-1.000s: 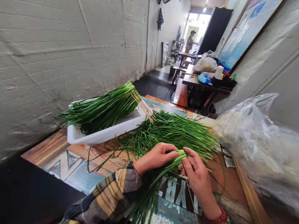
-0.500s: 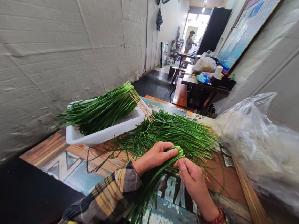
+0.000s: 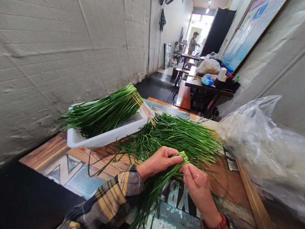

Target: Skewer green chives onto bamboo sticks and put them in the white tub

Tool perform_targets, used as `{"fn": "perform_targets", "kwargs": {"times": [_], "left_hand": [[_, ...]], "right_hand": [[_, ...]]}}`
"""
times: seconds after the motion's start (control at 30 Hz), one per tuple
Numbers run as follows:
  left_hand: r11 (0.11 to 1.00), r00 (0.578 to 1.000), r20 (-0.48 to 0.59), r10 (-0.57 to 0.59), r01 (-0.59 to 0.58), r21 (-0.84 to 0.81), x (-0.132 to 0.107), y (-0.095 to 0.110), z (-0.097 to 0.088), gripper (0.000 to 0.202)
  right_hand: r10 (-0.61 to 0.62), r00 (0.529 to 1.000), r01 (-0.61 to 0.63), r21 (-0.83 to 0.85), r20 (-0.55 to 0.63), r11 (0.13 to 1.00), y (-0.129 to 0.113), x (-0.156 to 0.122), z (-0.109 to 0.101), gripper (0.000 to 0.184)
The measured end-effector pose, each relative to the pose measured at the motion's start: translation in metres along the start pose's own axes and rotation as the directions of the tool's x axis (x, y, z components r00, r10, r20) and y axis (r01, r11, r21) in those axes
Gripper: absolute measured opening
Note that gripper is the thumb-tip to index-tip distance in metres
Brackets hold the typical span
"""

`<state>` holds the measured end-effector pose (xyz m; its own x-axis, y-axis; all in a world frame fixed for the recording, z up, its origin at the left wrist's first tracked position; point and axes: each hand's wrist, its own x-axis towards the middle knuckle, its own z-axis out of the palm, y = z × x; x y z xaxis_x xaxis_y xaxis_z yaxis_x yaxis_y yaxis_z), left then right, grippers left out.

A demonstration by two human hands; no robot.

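Observation:
My left hand [image 3: 158, 161] is closed around the cut ends of a small bunch of green chives [image 3: 160, 181], whose leaves trail down toward me over the table edge. Against the bunch's right side my right hand [image 3: 196, 182] has its fingers pressed together; a thin skewer may lie under it, but I cannot make it out. Just beyond both hands lies a loose pile of chives [image 3: 182, 136] on the painted wooden table [image 3: 65, 164].
A white tray [image 3: 108, 135] at the left holds skewered chives with stick ends [image 3: 144, 108] poking out. A clear plastic bag [image 3: 269, 149] fills the right. Bamboo skewers [image 3: 259, 209] lie along the right edge. A brick wall runs on the left. A person [image 3: 193, 42] stands far back by other tables.
My right hand has slid down and toward me along the bunch, its fingers drawing together. My left hand keeps its hold on the cut ends.

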<state>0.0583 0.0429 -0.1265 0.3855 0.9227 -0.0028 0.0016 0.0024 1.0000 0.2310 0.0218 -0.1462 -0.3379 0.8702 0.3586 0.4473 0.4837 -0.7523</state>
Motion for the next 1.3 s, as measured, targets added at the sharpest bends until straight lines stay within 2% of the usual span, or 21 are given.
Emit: {"fn": "perform_targets", "kwargs": {"times": [0.17, 0.4, 0.6, 0.7, 0.9, 1.3], "left_hand": [[1.0, 1.0, -0.002, 0.019, -0.019, 0.02, 0.001, -0.001, 0.003, 0.045], [0.995, 0.996, -0.067, 0.065, -0.059, 0.086, 0.002, 0.003, 0.001, 0.042], [0.996, 0.986, -0.158, 0.058, -0.046, 0.079, 0.002, 0.008, -0.003, 0.041], [0.996, 0.981, -0.189, 0.049, -0.035, 0.076, 0.002, 0.009, -0.003, 0.041], [0.999, 0.991, -0.13, 0.015, -0.009, 0.048, 0.001, 0.007, -0.004, 0.045], [0.998, 0.998, -0.064, 0.013, -0.009, 0.065, 0.002, 0.002, 0.003, 0.045]], "right_hand": [[0.031, 1.0, -0.031, 0.002, -0.001, 1.0, 0.001, 0.0, 0.0, 0.039], [0.176, 0.982, -0.183, 0.124, 0.072, 0.975, 0.003, 0.003, 0.0, 0.042], [0.199, 0.972, -0.217, 0.155, 0.127, 0.964, 0.0, 0.002, -0.003, 0.042], [0.174, 0.976, -0.193, 0.145, 0.133, 0.97, 0.0, 0.002, -0.002, 0.041], [0.082, 0.996, -0.084, 0.044, 0.046, 0.995, -0.002, 0.0, -0.001, 0.04], [0.111, 0.994, -0.112, 0.046, 0.012, 0.993, -0.002, 0.001, 0.001, 0.043]]}}
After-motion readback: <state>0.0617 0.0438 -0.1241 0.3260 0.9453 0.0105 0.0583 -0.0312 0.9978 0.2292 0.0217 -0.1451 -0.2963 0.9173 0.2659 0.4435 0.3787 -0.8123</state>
